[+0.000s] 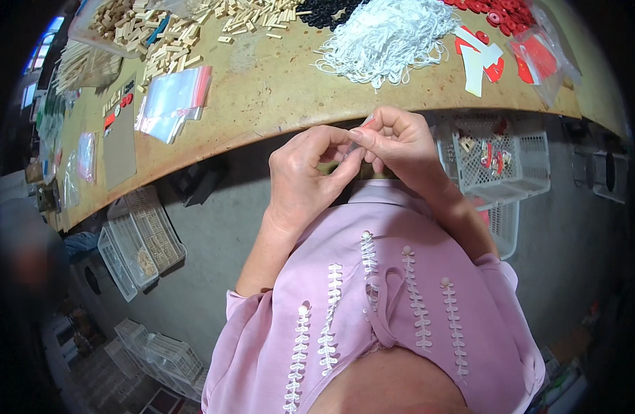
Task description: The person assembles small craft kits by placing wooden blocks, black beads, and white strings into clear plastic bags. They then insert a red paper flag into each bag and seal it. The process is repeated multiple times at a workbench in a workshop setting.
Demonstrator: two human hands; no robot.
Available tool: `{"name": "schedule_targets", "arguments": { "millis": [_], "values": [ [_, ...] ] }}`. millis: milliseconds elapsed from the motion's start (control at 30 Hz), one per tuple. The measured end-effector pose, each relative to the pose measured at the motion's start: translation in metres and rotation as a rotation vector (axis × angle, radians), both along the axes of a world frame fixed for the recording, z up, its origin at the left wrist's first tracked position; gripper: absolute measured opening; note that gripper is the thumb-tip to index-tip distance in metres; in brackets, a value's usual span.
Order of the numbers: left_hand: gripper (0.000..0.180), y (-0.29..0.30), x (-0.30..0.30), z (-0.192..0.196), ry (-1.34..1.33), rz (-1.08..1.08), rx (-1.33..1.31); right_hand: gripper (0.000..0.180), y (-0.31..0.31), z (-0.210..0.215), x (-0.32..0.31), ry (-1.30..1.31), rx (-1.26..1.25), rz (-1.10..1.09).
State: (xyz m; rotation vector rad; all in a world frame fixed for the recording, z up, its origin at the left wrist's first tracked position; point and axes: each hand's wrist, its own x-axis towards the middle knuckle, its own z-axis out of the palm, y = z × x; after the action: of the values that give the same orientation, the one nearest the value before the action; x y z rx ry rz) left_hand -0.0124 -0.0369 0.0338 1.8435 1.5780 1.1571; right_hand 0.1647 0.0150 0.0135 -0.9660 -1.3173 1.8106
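My left hand (pixel 309 165) and my right hand (pixel 405 143) meet at the table's near edge, fingertips almost touching. Both are closed in a pinch on something small. A bit of red and a thin greyish, see-through part show between the fingers; the rest is hidden, so its kind cannot be made out. Beyond my hands, a big heap of white cords (pixel 386 38) lies on the table. Clear zip bags with red edges (pixel 174 103) lie in a stack to the left.
Small wooden blocks (pixel 172 52), black pieces (pixel 328 10) and red round pieces (pixel 500 15) are heaped along the table (pixel 262 90). White and red cards (pixel 476 61) lie at right. Plastic crates (pixel 500 162) stand below the edge on both sides. A blurred person (pixel 27 255) is far left.
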Motion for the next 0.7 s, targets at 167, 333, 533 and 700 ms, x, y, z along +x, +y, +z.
{"name": "schedule_targets", "arguments": {
  "millis": [167, 333, 533, 700],
  "values": [
    [0.008, 0.001, -0.002, -0.006, 0.024, 0.039, 0.037, 0.021, 0.002, 0.005, -0.004, -0.071, -0.040, -0.001],
    [0.004, 0.003, -0.007, -0.012, 0.092, 0.058, 0.050, 0.015, 0.004, 0.009, -0.004, -0.107, -0.113, 0.056],
    [0.002, 0.008, -0.014, -0.014, 0.122, 0.203, 0.003, 0.016, 0.001, 0.010, -0.001, -0.209, -0.076, 0.143],
    [0.022, 0.016, -0.025, -0.007, 0.309, -0.161, 0.342, 0.028, 0.002, 0.015, -0.003, -0.154, -0.164, 0.080]
  ]
}}
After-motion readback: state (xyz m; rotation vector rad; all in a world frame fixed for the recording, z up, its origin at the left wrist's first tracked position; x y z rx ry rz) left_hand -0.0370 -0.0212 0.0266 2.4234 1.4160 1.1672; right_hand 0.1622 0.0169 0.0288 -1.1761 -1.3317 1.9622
